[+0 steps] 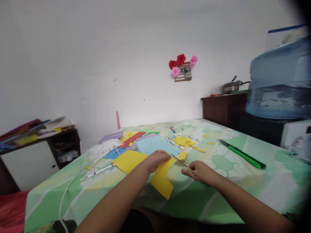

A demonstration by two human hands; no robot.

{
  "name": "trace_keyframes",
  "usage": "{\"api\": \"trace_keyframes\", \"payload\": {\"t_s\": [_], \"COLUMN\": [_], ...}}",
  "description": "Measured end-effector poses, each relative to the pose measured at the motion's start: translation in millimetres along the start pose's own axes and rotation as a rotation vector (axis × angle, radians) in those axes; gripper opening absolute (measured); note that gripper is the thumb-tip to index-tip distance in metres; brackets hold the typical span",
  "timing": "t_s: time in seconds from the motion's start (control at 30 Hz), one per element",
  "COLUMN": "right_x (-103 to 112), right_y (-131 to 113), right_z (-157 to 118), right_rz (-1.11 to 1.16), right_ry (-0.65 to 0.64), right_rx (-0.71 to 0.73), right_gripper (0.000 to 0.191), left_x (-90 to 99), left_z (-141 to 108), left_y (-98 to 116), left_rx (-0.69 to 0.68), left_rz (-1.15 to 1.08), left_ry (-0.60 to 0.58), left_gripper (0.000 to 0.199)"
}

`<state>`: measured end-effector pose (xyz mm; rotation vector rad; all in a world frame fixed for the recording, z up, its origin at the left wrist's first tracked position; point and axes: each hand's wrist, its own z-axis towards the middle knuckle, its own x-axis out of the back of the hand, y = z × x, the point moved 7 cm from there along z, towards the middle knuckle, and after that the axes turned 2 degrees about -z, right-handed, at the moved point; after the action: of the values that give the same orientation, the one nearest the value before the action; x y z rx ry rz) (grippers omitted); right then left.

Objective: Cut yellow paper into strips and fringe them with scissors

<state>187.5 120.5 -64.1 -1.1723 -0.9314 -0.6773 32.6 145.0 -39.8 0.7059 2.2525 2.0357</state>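
Note:
My left hand [158, 160] is closed on a sheet of yellow paper [163, 181], which hangs down below the fingers toward the table's near edge. In my right hand [201, 173] is a pair of scissors [184, 164], its blades pointing left at the paper's upper right part. A flap of the yellow paper stands up beside the blades. Another flat yellow sheet [130, 160] lies left of my left hand, and a light blue sheet [156, 144] is just beyond it. Yellow paper scraps [183, 141] are heaped behind the scissors.
A green utility knife [245, 156] lies to the right on the patterned tablecloth [222, 161]. Markers [99, 171], white string [104, 147] and a red sheet [133, 139] are at the left. A water bottle [279, 81] stands at the right, a low cabinet [31, 163] at the left.

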Motion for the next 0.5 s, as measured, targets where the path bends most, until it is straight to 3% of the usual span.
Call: {"api": "trace_keyframes", "payload": {"t_s": [0.13, 0.3, 0.4, 0.5], "right_x": [19, 46, 39, 12], "right_y": [12, 48, 78, 107], "right_z": [-13, -57, -93, -124], "right_rz": [-0.037, 0.037, 0.166, 0.307], "right_ry": [0.058, 0.233, 0.362, 0.411], "right_rx": [-0.037, -0.172, -0.265, -0.355], "right_gripper": [0.049, 0.048, 0.048, 0.045], "left_x": [38.4, 86.5, 74.9, 24.3], "left_z": [8, 9, 9, 20], "left_y": [-10, -9, 5, 16], "left_rx": [-0.006, -0.044, -0.135, -0.188], "left_rz": [0.242, 0.625, 0.816, 0.935], "left_ry": [0.194, 0.485, 0.532, 0.397], "left_gripper": [0.011, 0.025, 0.034, 0.030]}}
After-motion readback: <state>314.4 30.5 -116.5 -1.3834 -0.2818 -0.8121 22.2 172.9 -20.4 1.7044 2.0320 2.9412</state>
